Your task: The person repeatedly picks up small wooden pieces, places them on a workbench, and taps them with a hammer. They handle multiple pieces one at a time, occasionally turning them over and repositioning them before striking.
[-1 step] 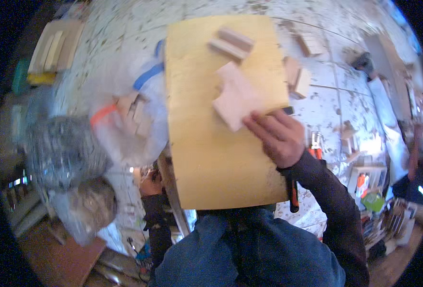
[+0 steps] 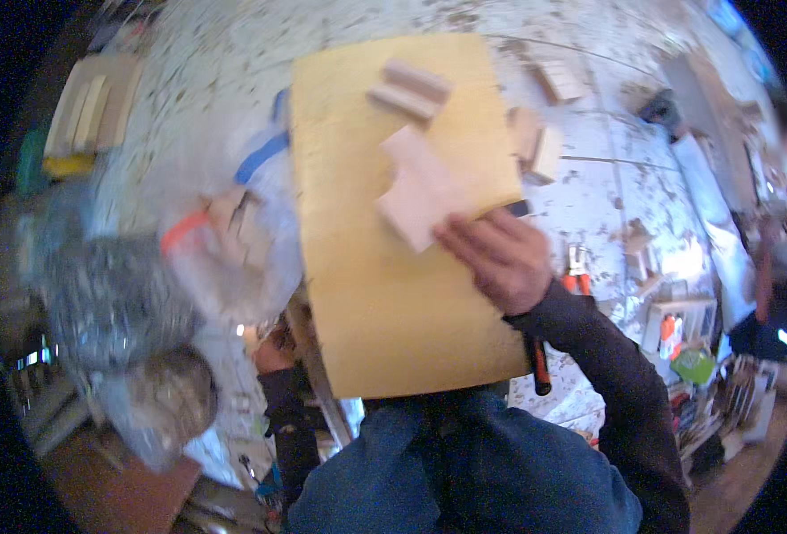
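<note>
A yellow board (image 2: 393,329) lies before me above my lap. On it is a flat, pale wooden piece (image 2: 418,187) with a curved notch in its left edge. My right hand (image 2: 500,254) has its thumb and fingers closed on the lower right corner of this piece. Farther up the board lie two small wooden blocks (image 2: 411,87), side by side. Low beside the board's left edge is my left hand (image 2: 275,351), next to a wooden strip (image 2: 309,343). Its fingers are blurred and partly hidden.
A clear plastic bag (image 2: 251,258) with wooden pieces touches the board's left side; bulky grey plastic bags (image 2: 122,303) stand beyond. Several wooden blocks (image 2: 536,147) lie to the right. An orange-handled tool (image 2: 577,267) and a dark-handled tool (image 2: 541,369) are near my right forearm.
The whole view has shifted slightly, so the board and most things appear a little farther left and lower. My right hand keeps its place on the wooden piece.
</note>
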A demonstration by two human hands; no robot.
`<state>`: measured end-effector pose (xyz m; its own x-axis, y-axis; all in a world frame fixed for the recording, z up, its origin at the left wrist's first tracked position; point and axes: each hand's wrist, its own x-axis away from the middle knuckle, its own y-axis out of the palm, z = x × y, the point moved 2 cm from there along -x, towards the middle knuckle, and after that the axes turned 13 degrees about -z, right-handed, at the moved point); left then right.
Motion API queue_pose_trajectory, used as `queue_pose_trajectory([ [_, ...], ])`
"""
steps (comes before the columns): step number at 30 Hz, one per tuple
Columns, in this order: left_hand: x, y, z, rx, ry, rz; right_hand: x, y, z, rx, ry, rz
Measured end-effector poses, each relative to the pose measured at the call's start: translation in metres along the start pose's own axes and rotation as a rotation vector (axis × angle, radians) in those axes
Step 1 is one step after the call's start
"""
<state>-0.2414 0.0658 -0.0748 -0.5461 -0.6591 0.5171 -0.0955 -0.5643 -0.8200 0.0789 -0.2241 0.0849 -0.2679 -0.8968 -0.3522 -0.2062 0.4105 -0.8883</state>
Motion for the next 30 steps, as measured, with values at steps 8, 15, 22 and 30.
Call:
queue_pose_trajectory([
  [8, -0.038, 0.023, -0.076, -0.007, 0.049, 0.280, 0.002, 0.003, -0.004, 0.067, 0.018, 0.008],
  [15, -0.027, 0.007, -0.076, 0.540, 0.192, 0.236, 0.003, 0.002, -0.006, 0.094, 0.045, -0.016],
  [22, 0.025, -0.036, -0.017, 0.901, 0.230, 0.463, 0.004, 0.005, -0.006, 0.103, 0.054, -0.002],
  [30, 0.054, -0.116, 0.089, 0.767, 0.383, 0.402, 0.004, 0.002, -0.007, 0.050, 0.068, -0.015],
])
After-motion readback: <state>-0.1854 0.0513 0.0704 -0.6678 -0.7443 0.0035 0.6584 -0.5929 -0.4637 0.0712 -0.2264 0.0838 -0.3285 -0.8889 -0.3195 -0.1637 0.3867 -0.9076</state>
